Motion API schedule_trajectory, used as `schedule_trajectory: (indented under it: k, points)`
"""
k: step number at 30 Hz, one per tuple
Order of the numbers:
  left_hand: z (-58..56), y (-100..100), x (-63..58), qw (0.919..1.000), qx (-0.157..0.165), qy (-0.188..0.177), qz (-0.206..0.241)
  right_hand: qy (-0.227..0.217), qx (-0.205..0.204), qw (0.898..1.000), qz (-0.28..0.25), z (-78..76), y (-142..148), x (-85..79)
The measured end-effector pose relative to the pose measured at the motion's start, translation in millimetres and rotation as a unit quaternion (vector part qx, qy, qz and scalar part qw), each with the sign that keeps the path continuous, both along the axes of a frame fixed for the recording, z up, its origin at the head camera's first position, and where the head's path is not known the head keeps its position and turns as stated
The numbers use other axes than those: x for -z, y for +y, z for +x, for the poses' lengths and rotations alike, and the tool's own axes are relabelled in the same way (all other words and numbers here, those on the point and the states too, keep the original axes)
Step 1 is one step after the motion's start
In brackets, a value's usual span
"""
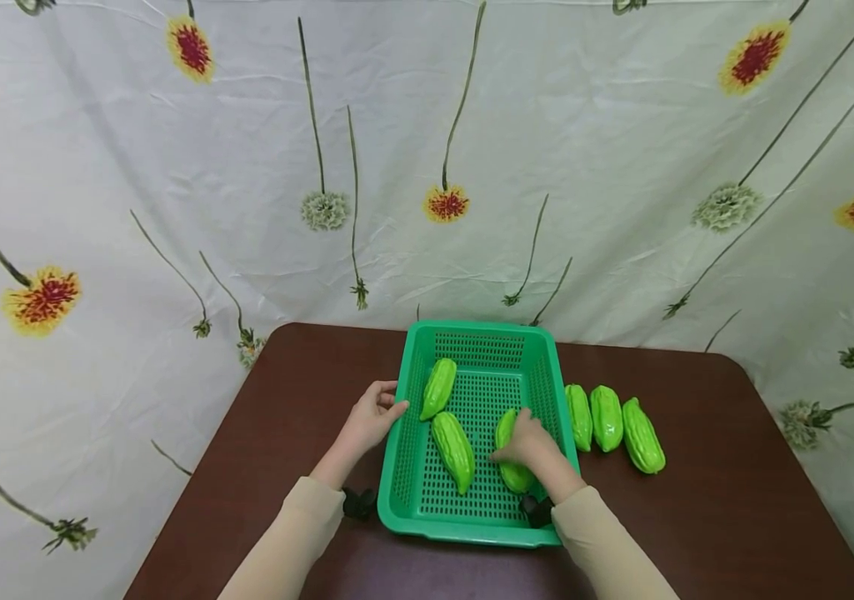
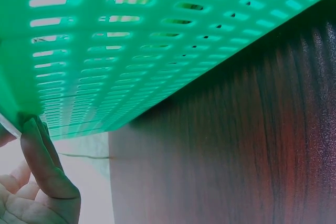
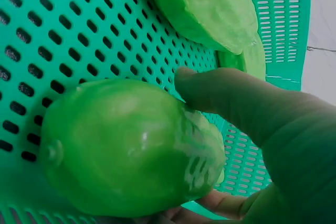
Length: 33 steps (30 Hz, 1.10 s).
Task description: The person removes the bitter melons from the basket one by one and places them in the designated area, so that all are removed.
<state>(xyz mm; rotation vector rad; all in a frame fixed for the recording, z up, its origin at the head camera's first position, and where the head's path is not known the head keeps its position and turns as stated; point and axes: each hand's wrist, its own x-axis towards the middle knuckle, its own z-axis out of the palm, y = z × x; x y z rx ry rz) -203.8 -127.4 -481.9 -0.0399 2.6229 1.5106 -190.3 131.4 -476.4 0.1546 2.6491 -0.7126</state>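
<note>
A green plastic basket [image 1: 471, 535] with slotted walls stands on the table. My left hand [image 1: 370, 414] pinches its left rim, thumb at the edge; in the left wrist view the fingers [image 2: 47, 166] meet the basket's wall [image 2: 121, 51]. Inside the basket, my right hand [image 1: 531, 446] grips a glossy, ridged green bitter melon [image 1: 515, 477], with the thumb on one side and fingers on the other. That bitter melon [image 3: 126, 150] fills much of the right wrist view, close to the basket floor. Two more bitter melons [image 1: 454, 450] lie in the basket's left half.
Three bitter melons [image 1: 607, 419] lie side by side on the dark brown table [image 1: 726, 500], right of the basket. Behind the table hangs a pale cloth [image 1: 397, 150] printed with flowers. Dark wrist devices [image 1: 359, 504] sit under both wrists.
</note>
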Motion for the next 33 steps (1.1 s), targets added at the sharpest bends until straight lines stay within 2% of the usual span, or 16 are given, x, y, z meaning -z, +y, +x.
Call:
schedule_trajectory:
  k: [7, 13, 18, 24, 30, 33]
  points:
    - [0.3, 1, 0.2, 1.0000, -0.001, 0.006, 0.000, -0.009, 0.004, 1.000, -0.005, -2.0, 1, 1.2]
    - [-0.2, 0, 0.7, 1.0000, 0.002, 0.007, -0.004, 0.027, 0.009, 0.999, -0.026, -3.3, 4, -6.4]
    - [-1.0, 0, 0.4, 1.0000, 0.001, 0.006, -0.006, 0.068, 0.021, 0.996, -0.053, -3.2, 7, -17.3]
    - [-1.4, -1, 0.5, 1.0000, 0.002, 0.001, -0.003, 0.097, 0.023, 0.991, -0.091, -4.2, 15, -33.8]
    - [-1.0, -2, -1.1, 1.0000, 0.001, 0.000, 0.001, 0.107, 0.029, 0.984, -0.139, -0.7, 26, -57.7]
    - [-0.8, -1, -1.2, 1.0000, 0.001, 0.003, -0.001, 0.108, 0.038, 0.983, -0.143, 2.8, 33, -68.0]
